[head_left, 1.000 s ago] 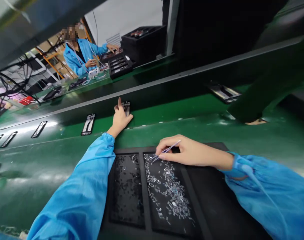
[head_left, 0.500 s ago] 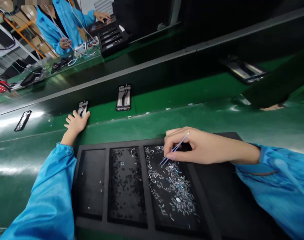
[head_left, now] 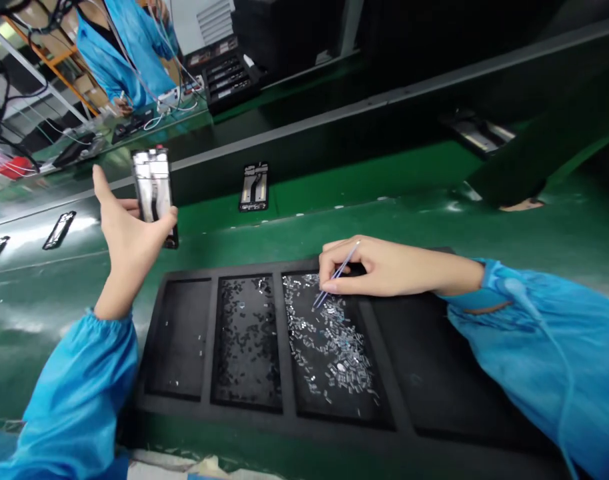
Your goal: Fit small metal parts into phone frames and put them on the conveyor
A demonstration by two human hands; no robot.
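My left hand point(head_left: 129, 233) holds a phone frame point(head_left: 153, 185) upright, lifted above the green conveyor belt point(head_left: 364, 180), gripped at its lower end. My right hand point(head_left: 379, 267) pinches thin tweezers point(head_left: 334, 277), tips down among several small shiny parts point(head_left: 329, 343) in one compartment of a black tray point(head_left: 434, 380). The compartment beside it holds dark small parts point(head_left: 247, 333). Another phone frame point(head_left: 255, 187) lies on the belt behind the tray.
More phone frames point(head_left: 59, 229) lie along the belt to the left, and one point(head_left: 477, 133) lies at the right. A person in a blue coat point(head_left: 121, 53) works at the far side beside black trays point(head_left: 229, 73) and cables.
My left hand went from the belt's middle frame to the one on its left, took hold of it and lifted it upright. My right hand kept the tweezers over the shiny parts.
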